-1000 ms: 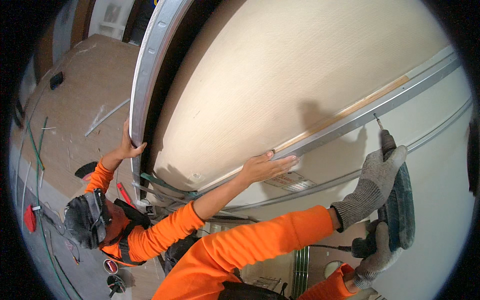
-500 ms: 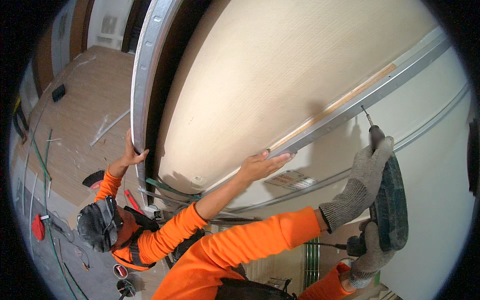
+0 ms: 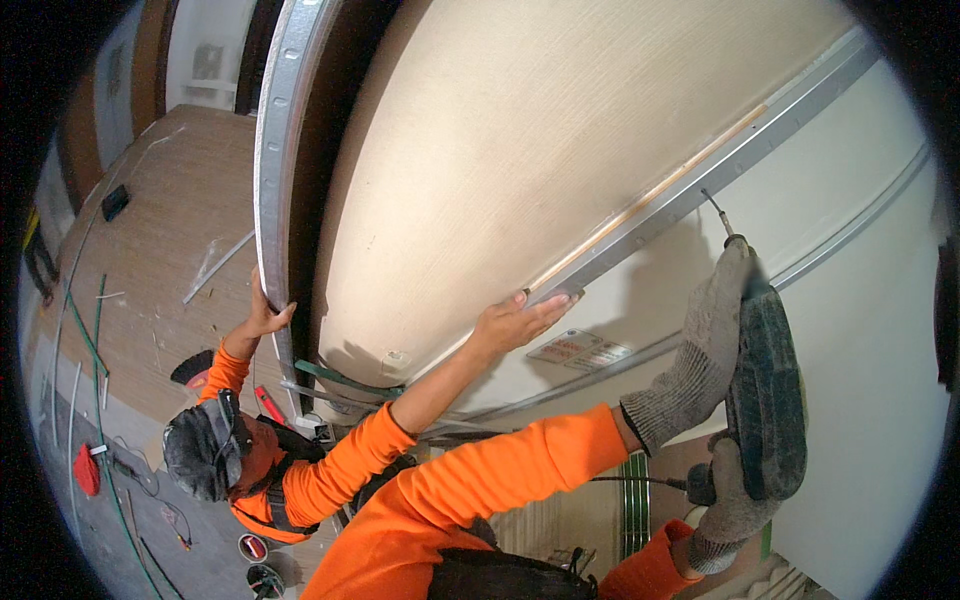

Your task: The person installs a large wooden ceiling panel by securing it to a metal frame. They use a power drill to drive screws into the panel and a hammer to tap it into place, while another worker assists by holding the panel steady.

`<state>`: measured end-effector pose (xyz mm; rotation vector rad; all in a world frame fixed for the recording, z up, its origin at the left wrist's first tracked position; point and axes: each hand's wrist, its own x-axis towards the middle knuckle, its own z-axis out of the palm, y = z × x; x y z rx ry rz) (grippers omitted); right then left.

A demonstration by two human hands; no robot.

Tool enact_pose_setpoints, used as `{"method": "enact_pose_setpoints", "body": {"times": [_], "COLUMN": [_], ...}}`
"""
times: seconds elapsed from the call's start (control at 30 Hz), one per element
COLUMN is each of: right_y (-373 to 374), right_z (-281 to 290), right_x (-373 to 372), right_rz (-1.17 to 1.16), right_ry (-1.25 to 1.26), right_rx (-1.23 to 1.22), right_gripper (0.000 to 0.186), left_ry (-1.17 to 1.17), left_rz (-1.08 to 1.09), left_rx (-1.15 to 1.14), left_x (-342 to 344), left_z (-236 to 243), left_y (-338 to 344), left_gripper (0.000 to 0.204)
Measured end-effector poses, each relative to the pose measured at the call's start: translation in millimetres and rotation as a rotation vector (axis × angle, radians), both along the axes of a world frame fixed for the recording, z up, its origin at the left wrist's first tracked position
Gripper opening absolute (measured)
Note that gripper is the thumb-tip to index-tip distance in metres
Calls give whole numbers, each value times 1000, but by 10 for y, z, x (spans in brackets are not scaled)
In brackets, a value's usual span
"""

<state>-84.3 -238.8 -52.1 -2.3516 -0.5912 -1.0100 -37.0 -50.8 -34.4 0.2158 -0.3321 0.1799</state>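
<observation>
A dark green power drill [image 3: 768,400] points up at a grey metal track [image 3: 640,235] running along the edge of a large beige board [image 3: 520,150]. Its bit [image 3: 716,212] sits just below the track. My left hand [image 3: 700,350], in a grey knit glove, wraps the drill's body. My right hand [image 3: 728,505], also gloved, grips the handle lower down. A co-worker in orange sleeves and a dark cap [image 3: 205,445] crouches below. One of the co-worker's bare hands [image 3: 512,322] presses the board's lower edge, and the other [image 3: 265,315] holds a metal stud [image 3: 275,150].
White wallboard [image 3: 850,300] with a second metal track and a small label [image 3: 580,350] lies behind the drill. The brown floor [image 3: 160,250] at left carries green cables, scraps, a red item [image 3: 88,470] and tape rolls [image 3: 255,560].
The drill and both my hands have shifted left and up, bringing the bit closer to the metal track. The co-worker's hands stay on the board and the stud.
</observation>
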Motion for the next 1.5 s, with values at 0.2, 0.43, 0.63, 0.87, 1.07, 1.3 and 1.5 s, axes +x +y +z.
{"method": "enact_pose_setpoints", "body": {"times": [0.2,0.43,0.63,0.87,1.07,1.3,1.5], "right_y": [98,90,223,173,217,172,3], "right_z": [34,-58,-69,-136,-215,-51,23], "right_x": [-95,-106,-219,-204,-92,-174,-165], "right_rz": [-31,-33,11,19,101,58,35], "right_ry": [-12,-111,-159,-78,-225,-126,-33], "right_rx": [24,38,142,174,161,98,100], "right_gripper": [53,60,53,55,50,38,37], "left_ry": [12,-15,-19,80,23,-101,58], "left_rz": [-111,-72,-98,28,59,44,-34], "left_rx": [-87,-174,-192,-163,-238,-239,-59], "left_x": [47,189,230,530,697,645,202], "left_z": [24,-36,-58,-23,61,95,129], "left_y": [-107,-204,-265,-34,222,191,-119], "left_gripper": [50,47,45,43,37,33,34]}}
